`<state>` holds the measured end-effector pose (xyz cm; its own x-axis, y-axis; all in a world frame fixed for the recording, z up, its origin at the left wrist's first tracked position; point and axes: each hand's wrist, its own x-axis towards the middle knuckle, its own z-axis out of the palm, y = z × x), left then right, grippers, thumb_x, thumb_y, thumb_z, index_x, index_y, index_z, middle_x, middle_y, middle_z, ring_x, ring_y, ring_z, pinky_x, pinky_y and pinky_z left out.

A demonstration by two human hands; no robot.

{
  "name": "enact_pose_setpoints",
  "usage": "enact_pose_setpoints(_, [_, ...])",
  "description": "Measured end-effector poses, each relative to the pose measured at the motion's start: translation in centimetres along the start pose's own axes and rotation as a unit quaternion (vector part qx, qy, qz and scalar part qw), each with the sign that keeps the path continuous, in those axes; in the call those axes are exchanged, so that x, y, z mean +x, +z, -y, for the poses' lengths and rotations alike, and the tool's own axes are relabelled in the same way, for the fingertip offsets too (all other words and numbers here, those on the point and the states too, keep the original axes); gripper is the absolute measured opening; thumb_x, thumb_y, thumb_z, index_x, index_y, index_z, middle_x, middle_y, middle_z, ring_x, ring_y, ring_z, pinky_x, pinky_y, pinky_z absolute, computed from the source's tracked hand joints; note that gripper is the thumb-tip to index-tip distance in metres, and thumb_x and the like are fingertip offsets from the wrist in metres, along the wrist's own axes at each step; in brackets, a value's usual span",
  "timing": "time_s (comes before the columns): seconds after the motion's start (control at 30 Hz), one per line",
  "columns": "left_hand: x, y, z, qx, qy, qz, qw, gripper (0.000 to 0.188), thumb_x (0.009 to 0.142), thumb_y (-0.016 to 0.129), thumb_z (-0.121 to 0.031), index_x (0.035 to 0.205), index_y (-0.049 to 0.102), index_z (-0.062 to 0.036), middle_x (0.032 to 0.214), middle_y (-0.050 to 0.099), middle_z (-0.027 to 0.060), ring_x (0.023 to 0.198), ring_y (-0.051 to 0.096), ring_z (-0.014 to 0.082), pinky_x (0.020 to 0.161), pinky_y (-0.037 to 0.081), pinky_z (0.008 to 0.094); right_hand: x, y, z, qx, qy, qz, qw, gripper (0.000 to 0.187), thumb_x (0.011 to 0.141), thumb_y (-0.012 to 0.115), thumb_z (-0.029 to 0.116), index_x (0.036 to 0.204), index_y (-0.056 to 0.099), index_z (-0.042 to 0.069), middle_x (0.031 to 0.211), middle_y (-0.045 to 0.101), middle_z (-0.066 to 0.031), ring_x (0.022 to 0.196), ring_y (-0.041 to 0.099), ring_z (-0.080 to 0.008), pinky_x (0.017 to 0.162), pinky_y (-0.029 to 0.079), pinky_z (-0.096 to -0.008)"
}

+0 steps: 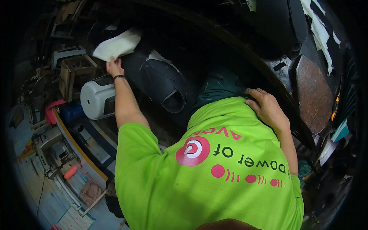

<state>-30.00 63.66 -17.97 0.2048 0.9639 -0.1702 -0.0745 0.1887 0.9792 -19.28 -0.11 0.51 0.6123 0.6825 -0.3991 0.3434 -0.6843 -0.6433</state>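
At the far left, my left hand (115, 68) is stretched out and pinches the near edge of a pale, off-white floppy sheet (118, 45). Its material, foam or cloth, I cannot tell. My right hand (267, 107) lies at my right side, by the dark green trousers (216, 89), close to a dark bench edge; its fingers are slightly bent and I see nothing in them. Between my arms is a black padded piece (163, 80) shaped like a seat cover, with an oval opening at its near end.
A white plastic stool (91, 99) stands beside my left forearm, with a wooden frame (76, 73) beyond it. A sewing machine (51, 140) sits on a table at the left. On the right bench are a worn brown board (312, 94), a yellow-black cutter (335, 107) and a black padded seat (281, 28).
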Motion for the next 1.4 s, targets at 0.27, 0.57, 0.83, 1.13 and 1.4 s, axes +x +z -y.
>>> enact_pose_setpoints(0.27, [-3.6, 3.2, -3.6, 0.623, 0.551, -0.054, 0.553, 0.022, 0.08, 0.074, -0.025, 0.101, 0.08, -0.0229, 0.126, 0.069, -0.0061, 0.13, 0.05, 0.0245, 0.107, 0.032, 0.0566, 0.1, 0.2, 0.1, 0.009, 0.015, -0.005, 1.0, 0.035, 0.096, 0.067, 0.022, 0.123, 0.068, 0.001, 0.119, 0.069, -0.0216, 0.107, 0.067, -0.0401, 0.096, 0.053, -0.0439])
enact_pose_setpoints(0.57, [-6.1, 1.2, 3.8, 0.573, 0.294, 0.273, 0.715, 0.045, 0.085, 0.066, -0.006, 0.13, 0.063, -0.0089, 0.147, 0.054, 0.0179, 0.135, 0.052, 0.0367, 0.114, 0.042, 0.0412, 0.0, 0.2, 0.0, 0.016, 0.028, -0.007, 0.999, 0.036, 0.097, 0.067, 0.023, 0.125, 0.068, 0.001, 0.121, 0.069, -0.0217, 0.108, 0.068, -0.0395, 0.096, 0.054, -0.0437])
enact_pose_setpoints(0.83, [-6.6, 1.2, 2.7, 0.713, 0.34, 0.272, 0.549, 0.048, 0.094, 0.059, -0.019, 0.141, 0.06, -0.0178, 0.149, 0.054, 0.0154, 0.139, 0.049, 0.0364, 0.117, 0.038, 0.0423, 0.5, 0.4, 0.0, -0.003, 0.014, -0.002, 1.0, 0.036, 0.097, 0.067, 0.023, 0.126, 0.068, 0.0, 0.119, 0.069, -0.022, 0.106, 0.069, -0.0386, 0.096, 0.055, -0.043])
enact_pose_setpoints(1.13, [6.5, 2.4, -6.4, -0.191, 0.191, 0.041, 0.962, 0.053, 0.106, 0.053, -0.028, 0.141, 0.042, 0.0098, 0.138, 0.056, 0.0276, 0.116, 0.064, 0.0424, 0.094, 0.059, 0.0564, 0.7, 0.4, 0.0, 0.005, 0.016, 0.004, 1.0, 0.036, 0.098, 0.066, 0.023, 0.125, 0.068, 0.0, 0.117, 0.07, -0.022, 0.107, 0.068, -0.0395, 0.097, 0.053, -0.0434])
enact_pose_setpoints(1.4, [4.5, 1.0, 1.8, -0.133, -0.193, 0.084, 0.969, 0.04, 0.111, 0.041, -0.021, 0.137, 0.047, 0.0098, 0.129, 0.061, 0.0316, 0.117, 0.064, 0.0439, 0.096, 0.06, 0.0494, 0.5, 0.6, -0.3, 0.024, 0.023, 0.001, 0.999, 0.035, 0.098, 0.066, 0.023, 0.122, 0.068, -0.001, 0.114, 0.069, -0.0235, 0.106, 0.067, -0.0406, 0.095, 0.053, -0.0446])
